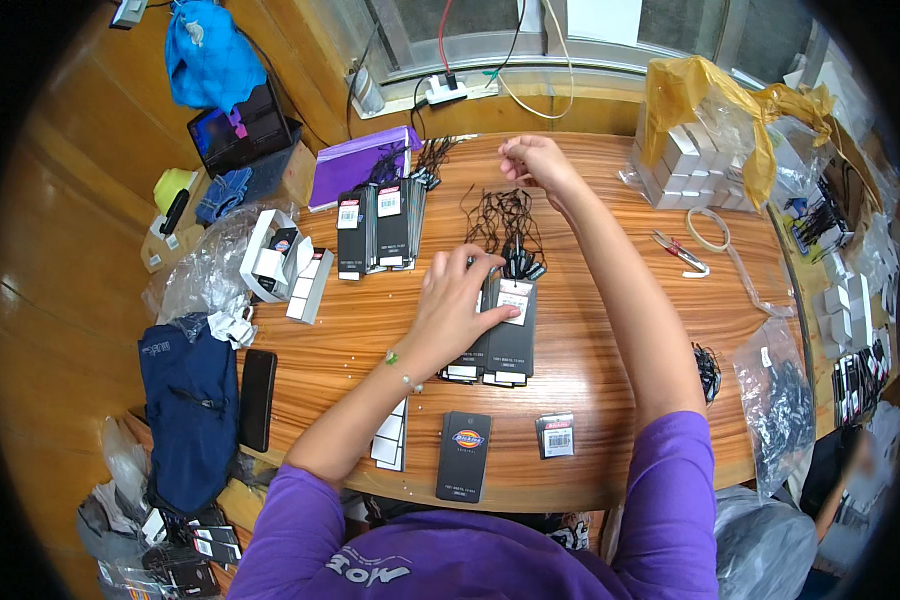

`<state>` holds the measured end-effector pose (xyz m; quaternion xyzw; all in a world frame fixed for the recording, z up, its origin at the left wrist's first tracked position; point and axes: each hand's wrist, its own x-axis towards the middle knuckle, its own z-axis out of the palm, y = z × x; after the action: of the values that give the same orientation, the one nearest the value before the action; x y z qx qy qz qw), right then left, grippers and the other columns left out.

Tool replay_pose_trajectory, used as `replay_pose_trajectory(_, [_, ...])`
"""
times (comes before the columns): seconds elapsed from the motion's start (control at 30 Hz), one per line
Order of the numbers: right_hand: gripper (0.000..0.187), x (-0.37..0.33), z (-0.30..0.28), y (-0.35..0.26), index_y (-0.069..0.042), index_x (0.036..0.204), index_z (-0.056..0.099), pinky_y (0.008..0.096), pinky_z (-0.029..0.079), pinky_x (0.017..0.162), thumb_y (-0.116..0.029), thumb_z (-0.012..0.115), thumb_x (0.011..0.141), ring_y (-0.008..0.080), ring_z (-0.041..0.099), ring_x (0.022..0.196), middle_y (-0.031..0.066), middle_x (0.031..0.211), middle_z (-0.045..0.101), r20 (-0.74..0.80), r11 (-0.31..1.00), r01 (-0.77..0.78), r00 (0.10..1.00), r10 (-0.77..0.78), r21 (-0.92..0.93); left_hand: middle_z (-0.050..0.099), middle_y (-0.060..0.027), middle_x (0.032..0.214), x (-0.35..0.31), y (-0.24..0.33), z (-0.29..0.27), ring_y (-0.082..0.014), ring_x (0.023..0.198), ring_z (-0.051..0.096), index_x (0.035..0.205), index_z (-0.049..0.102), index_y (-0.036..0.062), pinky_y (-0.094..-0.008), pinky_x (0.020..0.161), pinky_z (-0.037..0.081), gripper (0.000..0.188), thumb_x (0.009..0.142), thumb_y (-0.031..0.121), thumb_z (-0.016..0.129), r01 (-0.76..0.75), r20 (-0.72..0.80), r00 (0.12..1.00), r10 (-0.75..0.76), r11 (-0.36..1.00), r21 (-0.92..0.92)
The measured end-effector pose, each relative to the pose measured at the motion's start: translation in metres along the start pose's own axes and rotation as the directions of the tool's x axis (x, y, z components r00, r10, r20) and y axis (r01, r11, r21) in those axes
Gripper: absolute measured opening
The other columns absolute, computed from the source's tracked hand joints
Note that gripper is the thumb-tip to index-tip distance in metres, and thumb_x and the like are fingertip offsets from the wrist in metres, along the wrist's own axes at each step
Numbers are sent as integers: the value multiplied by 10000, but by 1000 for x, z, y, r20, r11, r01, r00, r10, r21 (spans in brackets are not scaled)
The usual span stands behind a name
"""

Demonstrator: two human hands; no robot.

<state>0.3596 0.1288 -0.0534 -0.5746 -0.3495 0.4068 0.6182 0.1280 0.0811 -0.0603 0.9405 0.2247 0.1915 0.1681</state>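
Observation:
Two stacks of black hang tags (513, 345) lie side by side in the middle of the wooden table, with white barcode labels. My left hand (455, 305) rests over them, its thumb pressing on the right stack's label and its fingers curled at the top edge. Thin black strings (500, 218) spread out beyond the tags. Past those strings my right hand (537, 165) is raised, fingers curled together; whatever is between them, if anything, does not show. Nearer me are a single black hang tag (462, 456) and a small pile of barcode tags (556, 437).
More strung tag stacks (380, 225) and a purple package (350, 172) are at the back left. A phone (258, 400) lies by the left edge. On the right are red-handled pliers (678, 252), a tape ring (708, 230) and bagged white boxes (682, 165).

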Motion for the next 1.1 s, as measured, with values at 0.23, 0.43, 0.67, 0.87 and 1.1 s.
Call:
replay_pose_trajectory(0.23, [384,13,-15,40,34,1088,537,299,461,638,-151,641,768,175,578,698,94,775,612,35,668,189,971,-236,-720,428,-141,1214,-45,0,-46,-307,1108,378,1232,411,32,-402,953,312,658,730,357,687,21,60,998,-14,992,-122])
replay_pose_trajectory(0.43, [170,-162,6,-32,-11,959,610,298,460,600,-102,578,820,153,568,625,75,684,610,245,832,245,960,-136,-498,473,-96,1147,-113,0,-50,-287,1026,408,1168,494,74,-394,922,319,659,646,398,732,-122,309,941,136,990,-64])
replay_pose_trajectory(0.67, [292,-292,1,9,-41,943,624,333,441,744,-156,707,687,261,538,830,107,859,568,219,506,219,974,-61,-834,496,-90,1113,-137,3,-22,-273,1007,417,1138,519,41,-374,902,337,681,595,358,780,14,313,947,68,967,-254])
replay_pose_trajectory(0.87, [356,-311,2,29,-29,950,611,349,403,772,-127,733,630,259,499,891,92,895,538,192,415,210,978,-87,-885,484,-81,1113,-143,9,-21,-255,999,414,1112,540,46,-367,887,352,640,586,330,770,10,171,984,37,964,-266])
replay_pose_trajectory(1.1, [179,-316,-8,44,-21,876,585,245,418,587,-32,686,729,103,543,687,43,795,580,-48,872,-192,980,191,-450,579,-71,902,-156,14,-21,-120,741,535,1127,528,18,-243,651,442,407,759,112,673,446,350,894,-279,607,-657])
